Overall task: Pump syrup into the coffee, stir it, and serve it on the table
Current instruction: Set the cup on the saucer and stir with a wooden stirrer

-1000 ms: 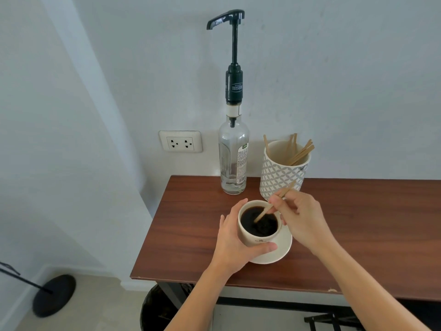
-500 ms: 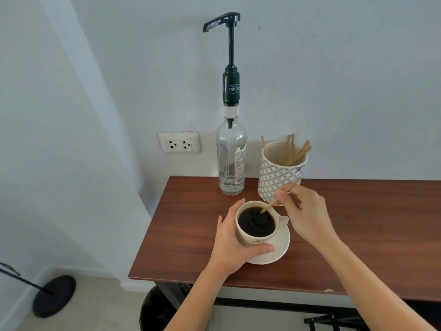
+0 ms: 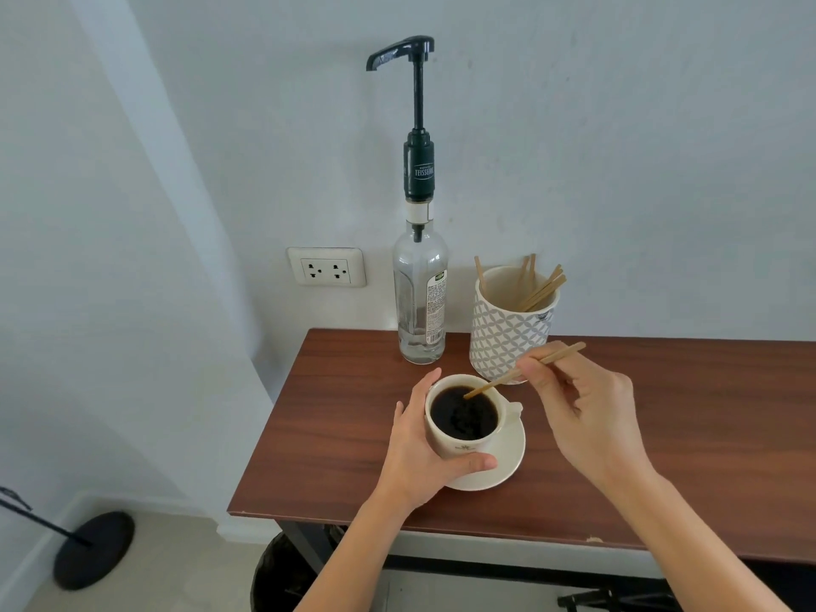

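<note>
Wall socket (image 3: 326,267) at far left, above and behind the table (image 3: 662,435); not involved. Left hand (image 3: 419,452) is wrapped round the near and left side of the coffee cup (image 3: 459,443), thumb across the front wall, fingers curled behind, steadying it. The cup is full of dark coffee and stands on its saucer (image 3: 508,461) near the table's front left edge. Directly behind it stands the syrup bottle (image 3: 419,302) with its pump head (image 3: 399,53) raised and untouched by either hand; little liquid shows in the bottle. The stir stick (image 3: 499,382) slants from the coffee surface up to the right, its lower tip at or just in the liquid. Patterned stick holder (image 3: 508,333) stands just right of the bottle, several sticks inside. Right hand (image 3: 587,413) pinches the stick's upper part between thumb and fingertips, the remaining fingers loosely curled. Assessment: stirring is the step in hand; pumping appears complete. The next move calls for lifting the stick clear without dripping, discarding it, then carrying cup and saucer level to avoid spilling.
</note>
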Motion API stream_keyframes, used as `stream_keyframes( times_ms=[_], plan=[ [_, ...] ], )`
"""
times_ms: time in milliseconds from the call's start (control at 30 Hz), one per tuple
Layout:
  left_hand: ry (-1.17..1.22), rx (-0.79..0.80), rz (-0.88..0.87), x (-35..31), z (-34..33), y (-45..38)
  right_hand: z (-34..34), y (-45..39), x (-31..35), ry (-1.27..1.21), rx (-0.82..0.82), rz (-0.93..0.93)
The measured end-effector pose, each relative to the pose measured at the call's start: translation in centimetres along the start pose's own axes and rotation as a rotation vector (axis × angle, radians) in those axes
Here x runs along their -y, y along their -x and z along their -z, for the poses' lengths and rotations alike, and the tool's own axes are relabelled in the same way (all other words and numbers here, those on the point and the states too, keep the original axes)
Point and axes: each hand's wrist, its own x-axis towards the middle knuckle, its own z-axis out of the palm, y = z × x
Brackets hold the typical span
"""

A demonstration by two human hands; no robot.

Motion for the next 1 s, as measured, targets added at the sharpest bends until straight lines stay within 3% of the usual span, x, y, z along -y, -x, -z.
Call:
stream_keyframes(
  times_ms=[567, 900, 1000],
  plan=[
    [-0.013, -0.014, 0.011, -0.9, 0.3, 0.3, 0.6, 0.3, -0.3, 0.018, -0.139, -0.088],
    [-0.017, -0.194, -0.066, 0.6, 2.9, 3.1, 0.1, 0.4, -2.2, -0.001, -0.201, -0.284],
    [-0.048, -0.348, -0.129, 0.7, 6.3, 3.3, -0.5, -0.6, -1.9, -0.219, -0.333, -0.431]
  ],
)
